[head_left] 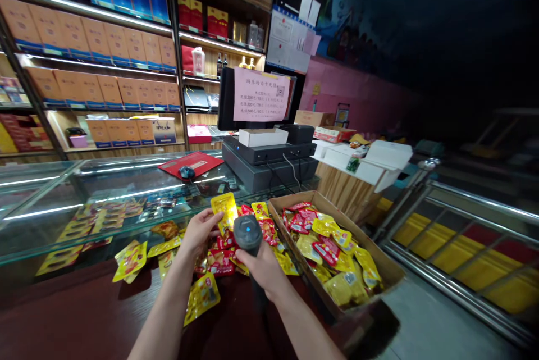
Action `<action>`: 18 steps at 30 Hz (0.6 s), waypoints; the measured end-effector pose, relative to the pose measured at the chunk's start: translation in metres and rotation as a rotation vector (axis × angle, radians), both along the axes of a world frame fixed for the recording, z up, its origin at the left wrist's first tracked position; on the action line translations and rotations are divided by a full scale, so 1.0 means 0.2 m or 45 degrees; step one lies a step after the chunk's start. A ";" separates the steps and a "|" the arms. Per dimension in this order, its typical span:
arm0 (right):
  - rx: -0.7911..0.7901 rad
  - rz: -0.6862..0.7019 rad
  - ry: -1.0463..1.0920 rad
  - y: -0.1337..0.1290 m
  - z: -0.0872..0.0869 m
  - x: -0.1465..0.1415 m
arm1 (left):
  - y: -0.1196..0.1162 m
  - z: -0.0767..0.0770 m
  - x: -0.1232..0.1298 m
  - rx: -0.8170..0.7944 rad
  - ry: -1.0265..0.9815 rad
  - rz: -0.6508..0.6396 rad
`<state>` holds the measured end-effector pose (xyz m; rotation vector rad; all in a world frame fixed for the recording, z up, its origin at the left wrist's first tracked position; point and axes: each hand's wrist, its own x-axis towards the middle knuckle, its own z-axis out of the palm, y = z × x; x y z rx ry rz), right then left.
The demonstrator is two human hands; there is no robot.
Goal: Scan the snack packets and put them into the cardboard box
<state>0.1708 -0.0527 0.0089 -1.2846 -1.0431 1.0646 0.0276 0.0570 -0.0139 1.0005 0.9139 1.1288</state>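
Note:
A yellow snack packet (pixel 224 208) is pinched upright in my left hand (pixel 201 232), its printed side partly turned towards me. My right hand (pixel 265 270) wraps round the handle of a dark barcode scanner (pixel 247 233), which has a small blue light on top. The scanner's head is close beside the held packet. Around and behind both hands lies a loose pile of red and yellow packets (pixel 221 261) on the dark wooden counter (pixel 76 309). One yellow packet (pixel 202 297) lies nearer to me, and another (pixel 131 261) is off to the left.
An open cardboard box (pixel 337 306) of similar packets stands right of my hands. Beyond the pile are a glass display case (pixel 122 180), a red mat (pixel 202 164) with a mouse, and a monitor (pixel 227 99) on a black unit. A metal railing (pixel 484 208) runs along the right.

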 end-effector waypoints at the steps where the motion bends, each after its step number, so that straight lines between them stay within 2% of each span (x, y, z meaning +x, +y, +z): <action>1: 0.056 -0.046 0.014 0.01 0.01 0.03 | -0.01 0.00 0.01 -0.019 0.009 -0.020; 3: 0.037 -0.051 0.110 0.05 0.03 0.11 | -0.03 0.02 0.04 -0.056 0.015 -0.078; 5: -0.088 0.016 0.266 0.09 0.04 0.19 | -0.07 0.04 0.08 -0.117 -0.039 -0.201; 9: -0.283 0.026 0.457 0.14 0.05 0.37 | -0.17 0.09 0.19 -0.247 -0.283 -0.535; 12: -0.328 0.109 0.535 0.14 0.08 0.51 | -0.22 0.13 0.29 -0.288 -0.414 -0.648; 15: -0.371 0.234 0.609 0.12 0.14 0.67 | -0.19 0.20 0.43 -0.323 -0.414 -0.720; 18: -0.368 0.171 0.649 0.11 0.21 0.82 | -0.12 0.27 0.61 -0.344 -0.368 -0.791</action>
